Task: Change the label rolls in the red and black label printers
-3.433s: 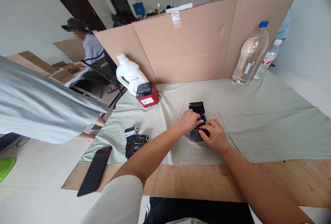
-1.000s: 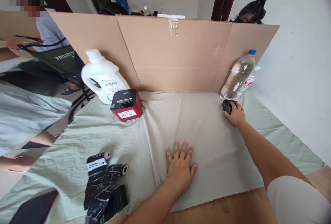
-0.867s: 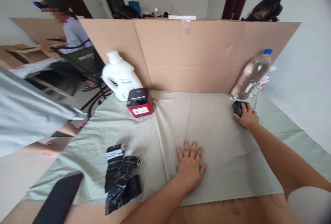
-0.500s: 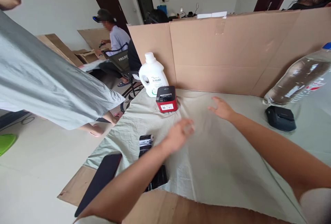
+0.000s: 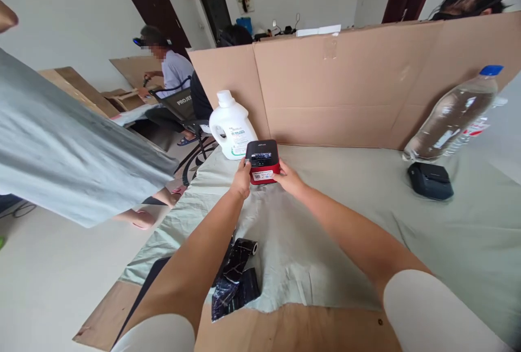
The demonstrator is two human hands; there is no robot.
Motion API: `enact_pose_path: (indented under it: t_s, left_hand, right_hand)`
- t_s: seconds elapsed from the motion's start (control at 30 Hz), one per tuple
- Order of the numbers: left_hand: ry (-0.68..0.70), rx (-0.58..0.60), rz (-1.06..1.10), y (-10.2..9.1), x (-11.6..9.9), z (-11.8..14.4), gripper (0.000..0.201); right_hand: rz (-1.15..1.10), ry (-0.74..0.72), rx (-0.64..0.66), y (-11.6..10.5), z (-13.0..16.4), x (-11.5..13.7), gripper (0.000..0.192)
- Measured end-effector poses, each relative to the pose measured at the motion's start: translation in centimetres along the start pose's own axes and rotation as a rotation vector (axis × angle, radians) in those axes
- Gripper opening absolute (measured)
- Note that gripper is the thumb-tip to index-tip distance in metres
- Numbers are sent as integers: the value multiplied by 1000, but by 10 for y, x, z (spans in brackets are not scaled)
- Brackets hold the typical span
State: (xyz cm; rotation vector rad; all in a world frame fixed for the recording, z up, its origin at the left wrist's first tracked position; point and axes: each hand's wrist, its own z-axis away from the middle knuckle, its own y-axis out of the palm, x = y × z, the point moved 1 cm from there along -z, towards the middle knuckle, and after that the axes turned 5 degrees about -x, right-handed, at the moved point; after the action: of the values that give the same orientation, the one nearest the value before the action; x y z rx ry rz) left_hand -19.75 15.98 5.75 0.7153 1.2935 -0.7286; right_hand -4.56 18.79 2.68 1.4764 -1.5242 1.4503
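- Pale green cloth covers most of the counter, whose bare wood shows along the near edge; a folded cardboard screen stands across the far side.
- Both hands meet at a small red-and-black printer standing on the cloth toward 11 o'clock, just in front of the screen.
- Left hand grips the printer's left side, its fingers curled against the casing.
- Right hand presses on the printer's right front corner, fingers close together and touching it.
- White jug stands just behind the printer at its 10 o'clock, near it; whether they touch is unclear.
- Black printer lies at 2 o'clock, well apart from the hands, with a clear water bottle leaning just behind it.
- Black ribbon rolls lie at 7 o'clock near the cloth's edge.
- Another person's grey sleeve fills the left side; a seated person is farther back.
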Motion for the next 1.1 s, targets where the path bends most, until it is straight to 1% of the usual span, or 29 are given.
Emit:
enact_pose_path:
  t_s: [0.1, 0.2, 0.27, 0.3, 0.37, 0.43, 0.5, 0.6, 0.7, 0.8, 0.9, 1.0, 1.1]
  left_hand:
    - [113, 144, 67, 29, -8, 33, 42]
    - [167, 292, 129, 69, -4, 71, 46]
    - [153, 357, 144, 95, 10, 100, 48]
    - [132, 374, 137, 105, 20, 115, 48]
    - [82, 395, 96, 116, 42, 147, 49]
    - [49, 402, 37, 115, 63, 178, 51]
    - [56, 401, -22, 105, 77, 206, 53]
    - [139, 402, -91, 84, 86, 241, 55]
    - [236, 404, -161, 67, 88, 265, 57]
    - [282, 397, -231, 58, 90, 276, 57]
    - [281, 395, -236, 59, 88, 273, 56]
    - [233, 411, -170, 63, 83, 264, 55]
    - [146, 455, -94, 66, 79, 254, 55]
  right_hand:
    - [-1, 14, -47, -50, 30, 0, 70]
    - [80, -44, -161, -104, 67, -2, 71]
    - [175, -70, -259, -134, 96, -7, 72]
    - [226, -80, -309, -146, 113, -10, 72]
    - [330, -106, -386, -163, 148, -17, 70]
    - [409, -128, -419, -171, 186, -23, 68]
    - [424, -125, -423, -172, 221, -25, 67]
    - [379, -103, -421, -164, 264, -23, 68]
    - [379, -83, -450, -154, 290, -16, 68]
    - [366, -53, -458, -150, 298, -9, 69]
    - [352, -45, -419, -155, 294, -5, 69]
    - [351, -34, -387, -166, 283, -2, 66]
    - [326, -8, -421, -177, 269, 3, 63]
